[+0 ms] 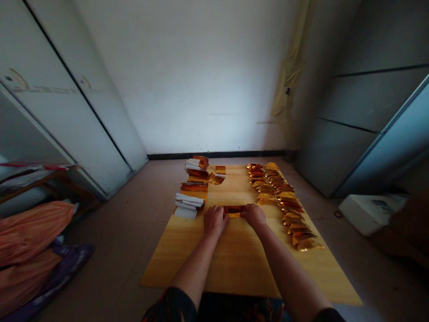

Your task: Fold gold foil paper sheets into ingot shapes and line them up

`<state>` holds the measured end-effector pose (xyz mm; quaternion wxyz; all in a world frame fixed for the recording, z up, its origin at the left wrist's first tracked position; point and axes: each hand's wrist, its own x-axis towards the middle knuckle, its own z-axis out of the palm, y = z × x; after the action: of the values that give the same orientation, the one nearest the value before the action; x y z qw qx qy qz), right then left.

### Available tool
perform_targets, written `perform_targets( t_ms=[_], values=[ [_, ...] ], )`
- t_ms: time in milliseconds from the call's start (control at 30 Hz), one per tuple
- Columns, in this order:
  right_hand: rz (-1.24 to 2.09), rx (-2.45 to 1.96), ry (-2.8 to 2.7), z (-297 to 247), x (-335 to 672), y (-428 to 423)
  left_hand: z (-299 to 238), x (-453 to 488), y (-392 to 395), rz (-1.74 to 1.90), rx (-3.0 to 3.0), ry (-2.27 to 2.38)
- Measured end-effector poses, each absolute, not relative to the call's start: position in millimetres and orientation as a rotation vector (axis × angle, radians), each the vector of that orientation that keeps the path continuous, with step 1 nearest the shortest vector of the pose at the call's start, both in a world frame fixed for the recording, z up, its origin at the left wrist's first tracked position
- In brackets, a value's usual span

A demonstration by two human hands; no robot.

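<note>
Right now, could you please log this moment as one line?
left hand: on gold foil piece | right hand: on same piece | nearby: white paper stack

Both forearms are bare, the left forearm and the right forearm widening toward the near edge of the scene. The left hand and right hand are bare too. At near left, a dark fabric sleeve carries a red-orange print. At near right, a black sleeve edge looks plain. Between them, a dark printed garment shows faint colours, too dim to make out.
</note>
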<state>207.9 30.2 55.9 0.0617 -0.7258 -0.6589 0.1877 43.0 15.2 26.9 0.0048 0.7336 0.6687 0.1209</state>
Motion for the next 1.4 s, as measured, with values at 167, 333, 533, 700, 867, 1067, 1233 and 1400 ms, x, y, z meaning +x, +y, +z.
perform_targets(
  t_ms=[167,333,533,700,867,1067,1233,1400],
  values=[
    [0.537,-2.216,-1.981,56,209,31,25,43,13,0.433,2.286,2.142],
    [0.285,-2.171,-2.019,49,206,25,28,45,9,0.525,2.415,2.052],
    [0.062,-2.069,-2.072,48,189,10,25,48,13,0.445,2.454,1.969],
    [0.067,-2.056,-2.096,47,189,7,23,47,16,0.411,2.317,1.998],
    [0.209,-2.066,-2.135,43,191,11,27,52,14,0.409,2.255,2.068],
    [0.409,-2.18,-2.017,50,188,18,28,54,12,0.441,2.219,2.08],
    [0.512,-2.204,-2.01,50,190,26,29,53,13,0.436,2.166,2.077],
    [0.559,-2.201,-1.978,50,194,29,33,50,13,0.419,2.132,2.049]
  ],
)
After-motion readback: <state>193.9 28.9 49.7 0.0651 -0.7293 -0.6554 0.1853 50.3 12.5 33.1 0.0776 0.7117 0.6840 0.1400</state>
